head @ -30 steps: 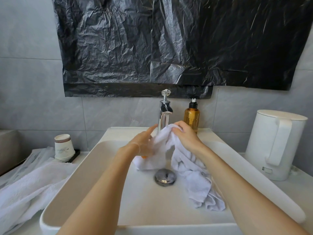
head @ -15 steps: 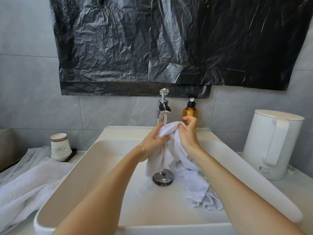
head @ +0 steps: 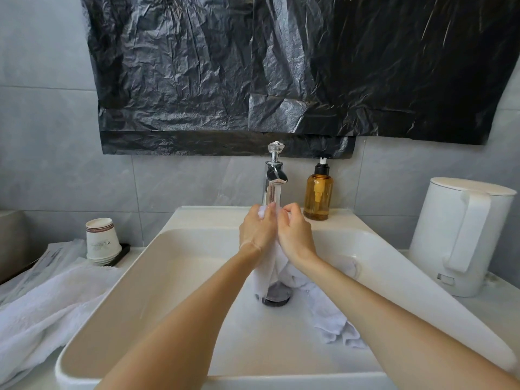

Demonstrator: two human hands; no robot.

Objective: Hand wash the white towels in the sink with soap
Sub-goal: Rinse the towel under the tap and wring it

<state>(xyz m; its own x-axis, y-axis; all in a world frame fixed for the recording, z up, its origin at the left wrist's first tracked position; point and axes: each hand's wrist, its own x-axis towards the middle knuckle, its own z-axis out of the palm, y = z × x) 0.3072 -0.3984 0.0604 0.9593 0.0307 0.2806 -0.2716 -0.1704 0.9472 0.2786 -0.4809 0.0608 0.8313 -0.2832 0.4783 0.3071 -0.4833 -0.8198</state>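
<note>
A wet white towel hangs from both my hands down into the white sink, its lower end trailing over the basin floor to the right of the metal drain plug. My left hand and my right hand grip the towel's bunched top side by side, right under the chrome tap. An amber soap pump bottle stands on the sink ledge just right of the tap. A second white towel lies on the counter left of the sink.
A white electric kettle stands on the counter at the right. A stack of paper cups sits at the left beside the towel and some plastic-wrapped items. A black plastic sheet covers the wall above the tap.
Both hands have come together and risen toward the tap spout, bunching the towel's top between them. More of the towel has lifted off the basin floor.
</note>
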